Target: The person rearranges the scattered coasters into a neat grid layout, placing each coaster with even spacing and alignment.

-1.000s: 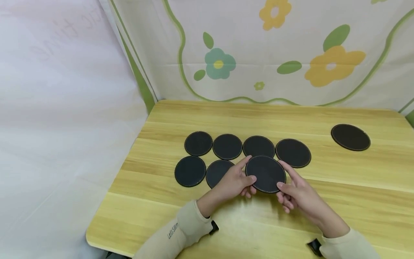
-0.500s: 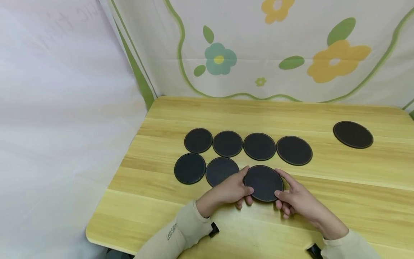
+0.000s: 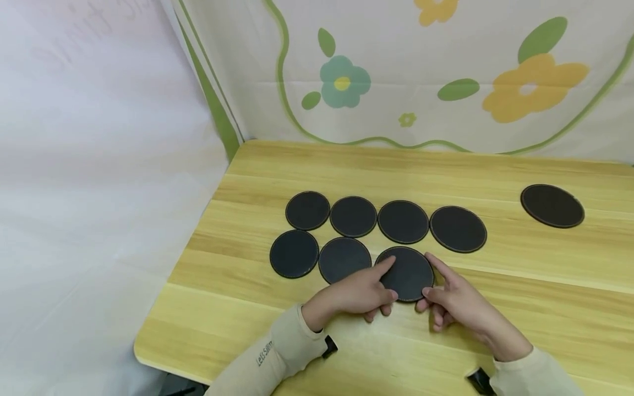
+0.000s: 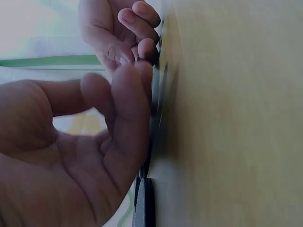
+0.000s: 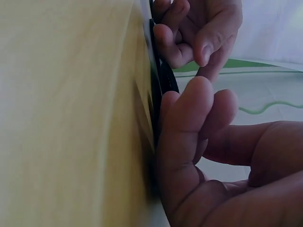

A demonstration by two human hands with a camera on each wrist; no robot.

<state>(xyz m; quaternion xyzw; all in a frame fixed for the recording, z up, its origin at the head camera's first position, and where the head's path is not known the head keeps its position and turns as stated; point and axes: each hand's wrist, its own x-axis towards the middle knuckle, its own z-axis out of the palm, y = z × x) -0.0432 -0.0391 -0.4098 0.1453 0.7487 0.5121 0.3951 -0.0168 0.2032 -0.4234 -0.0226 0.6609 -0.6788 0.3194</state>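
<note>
In the head view, a round black coaster (image 3: 410, 275) with a thin stitched rim lies low at the right end of the front row. My left hand (image 3: 360, 292) lays its index finger over the coaster's upper left, with the thumb by its near left edge. My right hand (image 3: 460, 308) holds the right edge between thumb and index finger. Just to the left, another coaster (image 3: 344, 259) is partly covered by my left hand. In the left wrist view, curled fingers (image 4: 128, 109) hide much of the coaster. The right wrist view shows it edge-on near the tabletop.
Several matching coasters form a back row, ending at the right with one coaster (image 3: 458, 229). A front-row coaster (image 3: 294, 254) lies at the left. A separate coaster (image 3: 552, 205) sits far right on the wooden table (image 3: 223, 308). A flowered cloth (image 3: 386, 104) hangs behind.
The coaster has come down and toward me from over the back row to the front row. My left index finger has moved from its edge onto its top; the right hand stays at its edge.
</note>
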